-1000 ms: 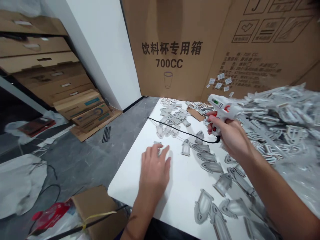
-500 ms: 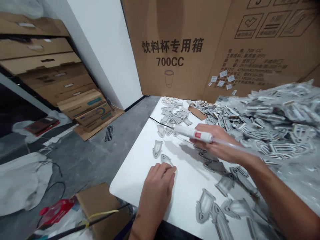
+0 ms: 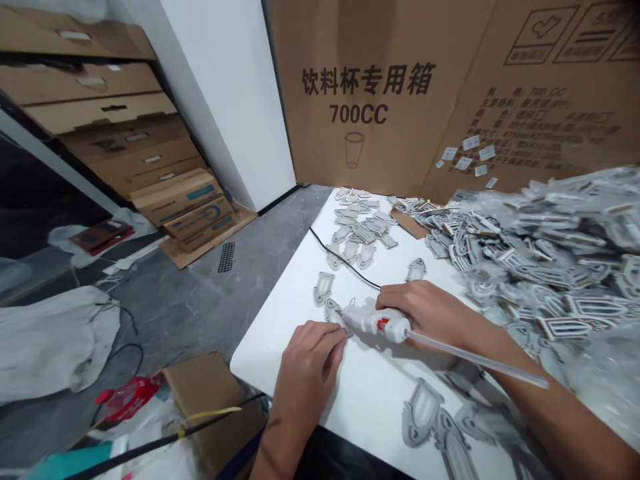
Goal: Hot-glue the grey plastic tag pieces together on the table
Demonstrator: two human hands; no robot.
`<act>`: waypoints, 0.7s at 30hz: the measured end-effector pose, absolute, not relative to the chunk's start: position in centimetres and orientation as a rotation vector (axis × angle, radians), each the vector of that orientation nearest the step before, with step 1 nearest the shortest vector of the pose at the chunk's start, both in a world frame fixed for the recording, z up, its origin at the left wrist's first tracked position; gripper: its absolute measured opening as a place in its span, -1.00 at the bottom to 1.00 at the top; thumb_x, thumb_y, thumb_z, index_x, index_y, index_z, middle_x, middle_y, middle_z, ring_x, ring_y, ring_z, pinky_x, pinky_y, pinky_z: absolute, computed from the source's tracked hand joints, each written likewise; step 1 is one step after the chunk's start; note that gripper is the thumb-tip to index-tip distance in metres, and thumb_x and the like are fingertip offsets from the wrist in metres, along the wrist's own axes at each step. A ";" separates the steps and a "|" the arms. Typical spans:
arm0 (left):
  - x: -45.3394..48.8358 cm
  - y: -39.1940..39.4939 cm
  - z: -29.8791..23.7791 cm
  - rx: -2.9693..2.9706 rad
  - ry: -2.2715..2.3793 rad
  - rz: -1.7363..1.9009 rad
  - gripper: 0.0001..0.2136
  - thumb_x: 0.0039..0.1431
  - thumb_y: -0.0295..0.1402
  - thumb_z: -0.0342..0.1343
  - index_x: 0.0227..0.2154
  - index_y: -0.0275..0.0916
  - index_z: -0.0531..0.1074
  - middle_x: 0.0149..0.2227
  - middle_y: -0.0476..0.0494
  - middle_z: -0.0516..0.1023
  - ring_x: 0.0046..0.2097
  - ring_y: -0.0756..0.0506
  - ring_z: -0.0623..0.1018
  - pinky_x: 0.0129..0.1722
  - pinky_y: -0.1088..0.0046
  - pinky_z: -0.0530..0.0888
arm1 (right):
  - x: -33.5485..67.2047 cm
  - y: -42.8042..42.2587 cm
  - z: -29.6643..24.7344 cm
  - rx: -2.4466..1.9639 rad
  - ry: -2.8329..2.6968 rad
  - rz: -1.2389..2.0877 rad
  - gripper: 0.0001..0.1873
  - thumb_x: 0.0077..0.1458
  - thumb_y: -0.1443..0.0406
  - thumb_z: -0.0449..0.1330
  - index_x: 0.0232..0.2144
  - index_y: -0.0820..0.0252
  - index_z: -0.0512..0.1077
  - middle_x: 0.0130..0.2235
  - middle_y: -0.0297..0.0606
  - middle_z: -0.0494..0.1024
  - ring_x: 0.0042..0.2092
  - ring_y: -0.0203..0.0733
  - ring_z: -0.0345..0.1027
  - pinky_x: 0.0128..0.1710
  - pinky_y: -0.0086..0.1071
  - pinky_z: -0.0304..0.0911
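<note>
White glue gun (image 3: 369, 321) in right grip (image 3: 423, 308)

Soft shadow's pooling under the right hand (image 3: 425, 310), plastic (image 3: 613, 373) to its right is shining, outer edges are stretching.

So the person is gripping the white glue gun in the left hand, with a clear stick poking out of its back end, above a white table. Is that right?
Not quite: the head view shows the right hand gripping the white glue gun, not the left. The clear stick does poke out of its back end, above the white table.
</note>
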State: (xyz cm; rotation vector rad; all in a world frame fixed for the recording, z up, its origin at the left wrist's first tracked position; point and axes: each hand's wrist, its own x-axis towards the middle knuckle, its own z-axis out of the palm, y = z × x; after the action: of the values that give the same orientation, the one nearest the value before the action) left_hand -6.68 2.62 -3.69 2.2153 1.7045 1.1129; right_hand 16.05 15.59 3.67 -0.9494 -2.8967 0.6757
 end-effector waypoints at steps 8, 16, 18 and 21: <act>-6.7 2.7 -3.9 2.245 1.668 1.152 -0.80 0.38 -0.55 0.15 -0.07 -0.17 0.56 -0.12 -0.12 0.70 -0.12 -0.15 0.62 -0.12 0.21 0.54 | 15.3 15.1 4.1 -1.015 -2.996 0.520 -0.89 0.22 0.26 0.17 -0.36 0.13 0.39 -0.26 -0.22 0.60 -0.29 -0.12 0.44 -0.33 -0.29 -0.05; -6.7 2.7 -3.7 2.223 1.663 1.149 -0.80 0.38 -0.56 0.16 -0.07 -0.16 0.56 -0.12 -0.11 0.71 -0.11 -0.15 0.62 -0.11 0.22 0.54 | 14.9 14.8 3.9 -1.112 -3.019 0.429 -0.87 0.23 0.25 0.18 -0.38 0.13 0.40 -0.30 -0.22 0.60 -0.38 -0.15 0.39 -0.40 -0.27 -0.17; -6.7 2.7 -3.8 2.219 1.652 1.151 -0.79 0.38 -0.56 0.15 -0.05 -0.16 0.55 -0.12 -0.11 0.71 -0.10 -0.15 0.62 -0.10 0.21 0.54 | 14.8 14.7 3.9 -1.153 -3.019 0.426 -0.89 0.22 0.27 0.18 -0.38 0.13 0.40 -0.31 -0.23 0.59 -0.39 -0.14 0.39 -0.40 -0.26 -0.18; -6.8 2.6 -3.8 2.213 1.637 1.147 -0.79 0.39 -0.57 0.14 -0.04 -0.17 0.54 -0.11 -0.10 0.70 -0.09 -0.15 0.61 -0.09 0.20 0.54 | 14.6 14.6 3.9 -1.207 -3.023 0.423 -0.94 0.19 0.30 0.17 -0.35 0.14 0.42 -0.26 -0.20 0.60 -0.36 -0.12 0.41 -0.40 -0.26 -0.18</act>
State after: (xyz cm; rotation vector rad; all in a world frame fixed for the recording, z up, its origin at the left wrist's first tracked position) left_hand -6.76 2.64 -3.85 2.2130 1.6368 1.1472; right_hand 14.59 14.62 3.95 -1.2072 -3.0234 0.4235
